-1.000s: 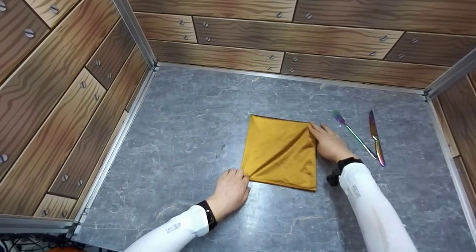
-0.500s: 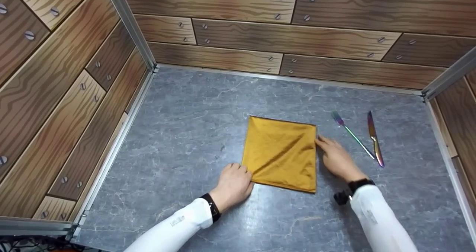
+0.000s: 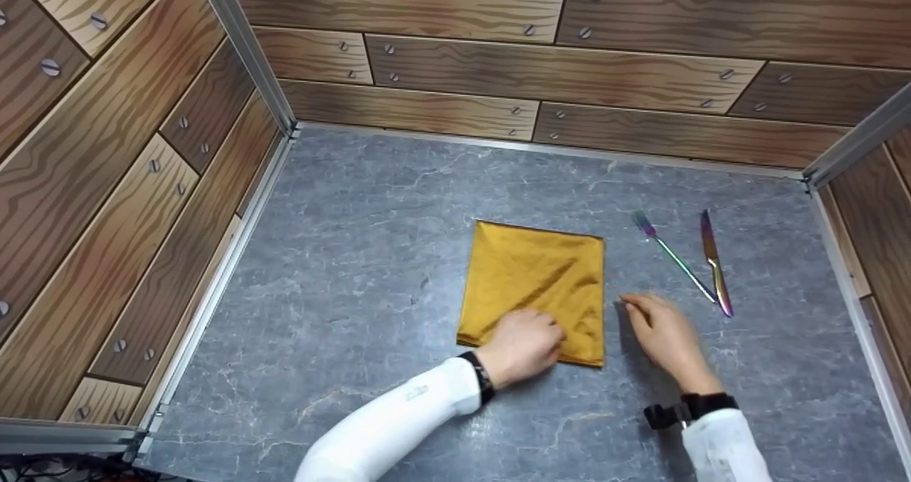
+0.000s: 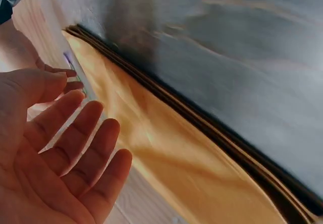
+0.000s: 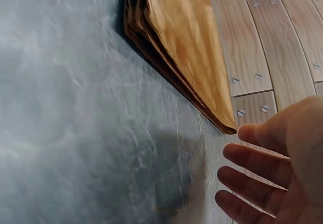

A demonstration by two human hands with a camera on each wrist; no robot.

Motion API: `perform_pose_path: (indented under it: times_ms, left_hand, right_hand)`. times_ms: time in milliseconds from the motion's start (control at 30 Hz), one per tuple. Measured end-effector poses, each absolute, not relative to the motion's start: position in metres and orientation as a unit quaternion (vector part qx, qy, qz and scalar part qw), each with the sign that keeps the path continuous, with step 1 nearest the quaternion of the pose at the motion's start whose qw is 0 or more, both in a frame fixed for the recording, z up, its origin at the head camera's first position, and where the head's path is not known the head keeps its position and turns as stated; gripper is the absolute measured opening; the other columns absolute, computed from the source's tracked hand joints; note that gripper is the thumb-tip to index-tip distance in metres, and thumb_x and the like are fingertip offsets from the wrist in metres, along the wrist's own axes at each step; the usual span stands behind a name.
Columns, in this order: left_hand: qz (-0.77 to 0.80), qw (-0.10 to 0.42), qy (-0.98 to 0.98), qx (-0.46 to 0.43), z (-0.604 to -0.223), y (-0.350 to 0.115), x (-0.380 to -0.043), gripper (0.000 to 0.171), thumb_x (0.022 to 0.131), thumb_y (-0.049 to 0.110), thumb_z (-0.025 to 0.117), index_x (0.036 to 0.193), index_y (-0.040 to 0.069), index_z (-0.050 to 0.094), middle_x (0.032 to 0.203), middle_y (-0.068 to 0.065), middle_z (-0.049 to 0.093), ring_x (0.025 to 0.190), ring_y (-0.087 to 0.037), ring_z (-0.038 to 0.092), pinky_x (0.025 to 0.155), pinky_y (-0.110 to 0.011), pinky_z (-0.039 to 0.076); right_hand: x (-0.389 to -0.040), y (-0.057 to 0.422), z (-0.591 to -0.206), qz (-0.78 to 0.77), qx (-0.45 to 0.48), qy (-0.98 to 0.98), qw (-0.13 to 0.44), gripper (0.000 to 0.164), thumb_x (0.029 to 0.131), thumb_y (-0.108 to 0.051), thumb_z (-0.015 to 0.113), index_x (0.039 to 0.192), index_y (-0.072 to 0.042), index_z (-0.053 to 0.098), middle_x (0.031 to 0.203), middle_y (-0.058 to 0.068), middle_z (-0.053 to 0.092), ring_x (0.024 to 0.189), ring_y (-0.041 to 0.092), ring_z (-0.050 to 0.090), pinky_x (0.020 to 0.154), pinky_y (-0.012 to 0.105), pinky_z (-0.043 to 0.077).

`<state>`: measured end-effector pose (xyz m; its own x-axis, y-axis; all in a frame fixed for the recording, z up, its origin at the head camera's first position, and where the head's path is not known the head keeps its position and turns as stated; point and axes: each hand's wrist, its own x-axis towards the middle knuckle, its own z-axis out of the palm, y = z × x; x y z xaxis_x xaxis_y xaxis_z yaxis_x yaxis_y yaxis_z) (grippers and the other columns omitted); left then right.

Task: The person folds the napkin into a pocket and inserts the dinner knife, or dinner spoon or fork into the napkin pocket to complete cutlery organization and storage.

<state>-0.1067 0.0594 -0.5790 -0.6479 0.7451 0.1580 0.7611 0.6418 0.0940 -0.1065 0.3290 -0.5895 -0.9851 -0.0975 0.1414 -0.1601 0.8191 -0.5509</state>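
Note:
A mustard-gold cloth napkin (image 3: 527, 275), folded into a layered square with a diagonal crease, lies flat on the grey marbled surface. Over its near edge is my left hand (image 3: 523, 343), fingers loosely bent and holding nothing; in the left wrist view that hand (image 4: 65, 148) shows spread fingers apart from the cloth. My right hand (image 3: 665, 336) is just off the napkin's right edge, with nothing in it. In the right wrist view its relaxed fingers (image 5: 257, 163) appear near a napkin corner, and the stacked layers of the napkin (image 5: 186, 47) are visible.
Right of the napkin lie an iridescent fork (image 3: 676, 258) and an iridescent knife (image 3: 714, 261), their handle ends meeting. Wood-patterned walls (image 3: 455, 62) with metal trim enclose the surface at the back and both sides.
My left hand has let go of the napkin's near left corner and moved right over its near edge. My right hand has left the far right corner and come nearer to me.

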Motion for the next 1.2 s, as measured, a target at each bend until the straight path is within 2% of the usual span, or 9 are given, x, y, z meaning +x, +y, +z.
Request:
perform_pose_path:
  times_ms: [267,433,600,667,800,867,1033,1200]
  left_hand:
    - [-0.058,0.012,-0.902,-0.427,-0.590,0.101,-0.105,0.015,0.093,0.039,0.062,0.094,0.024,0.065,0.090,0.007,0.061,0.078,-0.012,0.057,0.063,-0.028,0.048]
    - [-0.049,-0.010,-0.913,-0.405,-0.595,0.119,-0.106,0.033,0.086,0.055,0.067,0.098,0.024,0.059,0.093,0.008,0.060,0.083,-0.012,0.057,0.070,-0.029,0.048]
    - [-0.050,-0.014,-0.932,-0.360,-0.600,0.132,-0.105,0.051,0.081,0.067,0.064,0.107,0.023,0.058,0.098,0.008,0.063,0.088,-0.013,0.060,0.074,-0.031,0.045]
    - [-0.051,-0.015,-0.937,-0.346,-0.601,0.135,-0.104,0.048,0.084,0.065,0.061,0.108,0.023,0.059,0.100,0.008,0.064,0.089,-0.015,0.061,0.076,-0.032,0.044]
    - [-0.058,-0.016,-0.943,-0.328,-0.603,0.136,-0.103,0.031,0.092,0.052,0.056,0.105,0.024,0.060,0.098,0.007,0.065,0.087,-0.017,0.061,0.077,-0.034,0.042]
    - [-0.058,-0.015,-0.943,-0.328,-0.603,0.136,-0.102,0.029,0.092,0.052,0.056,0.101,0.025,0.060,0.097,0.007,0.064,0.086,-0.017,0.062,0.077,-0.035,0.042]
    - [-0.049,-0.024,-0.939,-0.340,-0.603,0.137,-0.100,0.038,0.087,0.065,0.057,0.095,0.028,0.056,0.095,0.008,0.062,0.086,-0.016,0.059,0.079,-0.037,0.039]
    - [-0.082,-0.038,-0.936,-0.341,-0.603,0.135,-0.102,0.026,0.088,0.055,0.062,0.092,0.030,0.060,0.091,0.013,0.061,0.084,-0.013,0.058,0.078,-0.035,0.036]
  right_hand:
    - [-0.081,0.327,-0.591,0.317,0.036,-0.946,0.054,0.029,0.100,-0.018,0.056,0.123,-0.004,0.067,0.117,0.019,0.066,0.110,0.040,0.059,0.093,0.055,0.043]
    - [-0.064,0.326,-0.594,0.330,0.012,-0.942,0.055,0.029,0.101,-0.018,0.056,0.123,-0.003,0.067,0.118,0.019,0.066,0.110,0.040,0.060,0.093,0.055,0.044]
    - [-0.051,0.325,-0.598,0.349,-0.009,-0.935,0.069,0.028,0.100,-0.018,0.057,0.121,-0.003,0.068,0.118,0.017,0.066,0.112,0.038,0.059,0.096,0.052,0.042]
    - [-0.047,0.325,-0.599,0.354,-0.016,-0.932,0.071,0.028,0.101,-0.019,0.057,0.122,-0.004,0.068,0.119,0.017,0.066,0.112,0.038,0.059,0.096,0.052,0.042]
    - [-0.042,0.324,-0.601,0.351,-0.026,-0.933,0.073,0.029,0.101,-0.021,0.055,0.122,-0.005,0.069,0.119,0.016,0.067,0.111,0.036,0.060,0.093,0.051,0.043]
    - [-0.041,0.324,-0.602,0.349,-0.028,-0.934,0.078,0.028,0.101,-0.020,0.056,0.121,-0.006,0.069,0.118,0.015,0.067,0.110,0.035,0.060,0.092,0.049,0.044]
    - [-0.039,0.325,-0.603,0.349,-0.030,-0.933,0.083,0.027,0.100,-0.019,0.057,0.119,-0.006,0.070,0.117,0.015,0.068,0.111,0.034,0.060,0.093,0.048,0.043]
    - [-0.037,0.325,-0.603,0.354,-0.036,-0.932,0.067,0.029,0.101,-0.022,0.055,0.121,-0.005,0.069,0.118,0.016,0.067,0.112,0.035,0.058,0.095,0.050,0.042]
